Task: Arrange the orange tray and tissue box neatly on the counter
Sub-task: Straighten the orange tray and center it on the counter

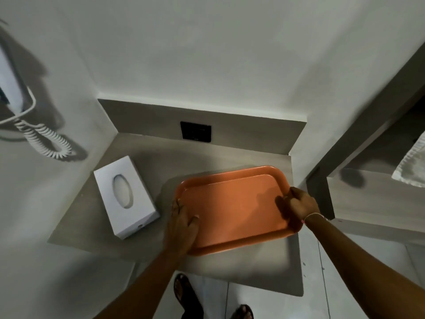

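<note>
1. The orange tray (234, 210) sits on the grey table (147, 162), on the right half, turned a bit crooked vs the table's edges.
2. Its near corner is close to the front edge of the table; its far right corner is just beside the right wall.
3. The left hand (182, 223) grips the tray's left rim, thumb on top inside the tray, fingers curled over the edge.
4. The right hand (301, 204) is clenched on the tray's right rim, w/ a thin band on the wrist.
5. The tray has nothing in it, just a flat orange bottom w/ a raised rim.
6. The white tissue box (125, 196) lies flat on the left side of the table, near the tray but not touching it. Its oval hole faces up; a tissue shows inside.
7. Bare table room is at the back, between the tray and the back wall, where a black socket plate (195, 131) sits.
8. A white phone w/ a curly cord (43, 140) hangs on the left wall.
9. A shelf (372, 194) stands at the right.
</note>
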The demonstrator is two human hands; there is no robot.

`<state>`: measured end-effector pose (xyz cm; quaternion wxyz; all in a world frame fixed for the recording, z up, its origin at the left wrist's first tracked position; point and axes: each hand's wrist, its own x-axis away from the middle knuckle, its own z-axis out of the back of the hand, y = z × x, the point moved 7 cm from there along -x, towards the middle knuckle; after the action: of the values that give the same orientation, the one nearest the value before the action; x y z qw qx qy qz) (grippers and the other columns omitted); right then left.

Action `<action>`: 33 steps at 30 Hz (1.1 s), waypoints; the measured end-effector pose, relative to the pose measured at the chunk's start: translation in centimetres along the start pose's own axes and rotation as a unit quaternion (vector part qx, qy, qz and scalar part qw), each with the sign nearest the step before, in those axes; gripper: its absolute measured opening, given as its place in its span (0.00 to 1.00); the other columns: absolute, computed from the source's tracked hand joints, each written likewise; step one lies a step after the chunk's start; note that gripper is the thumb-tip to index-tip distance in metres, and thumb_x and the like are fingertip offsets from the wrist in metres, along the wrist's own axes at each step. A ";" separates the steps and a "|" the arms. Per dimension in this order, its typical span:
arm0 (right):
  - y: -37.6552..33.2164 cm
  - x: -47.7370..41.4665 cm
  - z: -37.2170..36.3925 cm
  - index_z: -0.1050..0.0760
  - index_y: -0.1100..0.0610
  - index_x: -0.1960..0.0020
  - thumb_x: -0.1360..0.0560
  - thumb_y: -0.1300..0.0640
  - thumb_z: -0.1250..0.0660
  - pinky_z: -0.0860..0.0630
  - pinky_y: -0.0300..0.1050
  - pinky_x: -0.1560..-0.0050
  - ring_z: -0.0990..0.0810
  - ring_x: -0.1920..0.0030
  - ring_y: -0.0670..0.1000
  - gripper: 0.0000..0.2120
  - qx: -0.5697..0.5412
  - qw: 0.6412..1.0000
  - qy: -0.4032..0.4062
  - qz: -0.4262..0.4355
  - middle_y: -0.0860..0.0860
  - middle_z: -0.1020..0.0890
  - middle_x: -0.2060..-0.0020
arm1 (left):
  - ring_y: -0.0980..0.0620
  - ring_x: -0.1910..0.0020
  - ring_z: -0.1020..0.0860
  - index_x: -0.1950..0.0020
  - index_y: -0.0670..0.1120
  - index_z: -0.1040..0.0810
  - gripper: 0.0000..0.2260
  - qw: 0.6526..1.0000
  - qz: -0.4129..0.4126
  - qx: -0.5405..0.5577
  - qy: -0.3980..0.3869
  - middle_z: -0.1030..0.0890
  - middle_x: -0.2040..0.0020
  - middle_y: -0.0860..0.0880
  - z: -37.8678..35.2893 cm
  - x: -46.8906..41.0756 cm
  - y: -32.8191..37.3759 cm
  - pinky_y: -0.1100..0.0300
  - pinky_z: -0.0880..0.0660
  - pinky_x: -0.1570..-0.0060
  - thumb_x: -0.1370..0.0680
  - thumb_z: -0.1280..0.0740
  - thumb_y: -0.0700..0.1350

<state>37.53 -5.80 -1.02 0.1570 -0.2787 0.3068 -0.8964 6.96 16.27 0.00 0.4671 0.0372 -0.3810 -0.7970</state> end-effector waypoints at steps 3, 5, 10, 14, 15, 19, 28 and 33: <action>-0.9 0.6 -0.5 0.23 0.47 0.52 0.29 0.46 0.30 0.21 0.60 0.49 0.18 0.56 0.57 0.09 -0.058 0.998 0.026 -0.027 0.50 0.17 0.58 | 0.39 0.28 0.36 0.25 0.46 0.43 0.29 0.999 -0.037 -0.030 -0.025 0.45 0.22 0.46 3.2 -4.5 0.7 0.45 0.37 0.30 0.24 0.42 0.53; -1.5 0.6 -1.3 0.25 0.45 0.55 0.29 0.46 0.29 0.21 0.62 0.48 0.19 0.54 0.57 0.07 -0.093 0.994 0.038 -0.053 0.48 0.18 0.58 | 0.41 0.27 0.39 0.25 0.47 0.43 0.29 0.996 -0.063 -0.042 -0.049 0.45 0.22 0.46 4.9 -7.4 1.1 0.45 0.40 0.28 0.25 0.42 0.53; -2.2 -0.9 -3.4 0.21 0.47 0.51 0.30 0.47 0.32 0.22 0.63 0.45 0.20 0.52 0.58 0.10 -0.114 0.986 0.085 -0.082 0.52 0.15 0.53 | 0.41 0.28 0.37 0.24 0.50 0.47 0.31 0.984 -0.128 -0.050 -0.112 0.43 0.23 0.45 6.5 -12.7 1.2 0.42 0.41 0.29 0.25 0.47 0.58; -3.9 -1.0 -4.5 0.21 0.51 0.49 0.29 0.53 0.36 0.24 0.57 0.46 0.22 0.52 0.60 0.10 -0.114 0.983 0.106 -0.092 0.55 0.16 0.53 | 0.39 0.30 0.34 0.25 0.49 0.45 0.29 0.981 -0.120 -0.079 -0.133 0.43 0.23 0.44 6.4 -15.5 0.6 0.42 0.37 0.31 0.24 0.44 0.56; -4.2 -1.0 -4.6 0.21 0.52 0.51 0.28 0.55 0.37 0.25 0.55 0.47 0.22 0.52 0.60 0.08 -0.117 0.982 0.111 -0.096 0.56 0.17 0.54 | 0.39 0.30 0.34 0.24 0.48 0.45 0.28 0.980 -0.118 -0.085 -0.136 0.44 0.22 0.44 6.2 -16.1 0.4 0.42 0.37 0.31 0.22 0.43 0.54; -4.9 -1.9 -5.2 0.22 0.52 0.50 0.26 0.57 0.38 0.25 0.54 0.49 0.23 0.53 0.60 0.08 -0.104 0.984 0.112 -0.096 0.57 0.17 0.54 | 0.39 0.31 0.33 0.24 0.51 0.50 0.28 0.977 -0.116 -0.080 -0.161 0.45 0.22 0.45 5.5 -17.4 -0.1 0.40 0.34 0.33 0.21 0.43 0.53; -4.1 -2.9 -6.2 0.27 0.51 0.39 0.24 0.52 0.40 0.24 0.61 0.44 0.22 0.48 0.63 0.15 -0.027 0.991 0.093 -0.093 0.59 0.18 0.45 | 0.40 0.26 0.42 0.24 0.53 0.56 0.31 0.977 -0.108 -0.121 -0.141 0.51 0.21 0.46 4.1 -18.6 -1.3 0.39 0.40 0.29 0.21 0.43 0.54; -5.3 1.0 -7.8 0.47 0.52 0.24 0.21 0.47 0.41 0.36 0.63 0.32 0.38 0.27 0.63 0.29 0.096 0.988 0.122 0.029 0.55 0.36 0.26 | 0.42 0.23 0.56 0.23 0.45 0.56 0.30 0.954 -0.166 -0.247 -0.033 0.56 0.22 0.43 3.0 -12.3 0.2 0.46 0.55 0.25 0.21 0.50 0.56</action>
<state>31.48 1.38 -2.35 0.1700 -0.1422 0.2445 -0.9440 12.72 27.42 -1.35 0.3099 -0.0431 -0.1757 -0.9334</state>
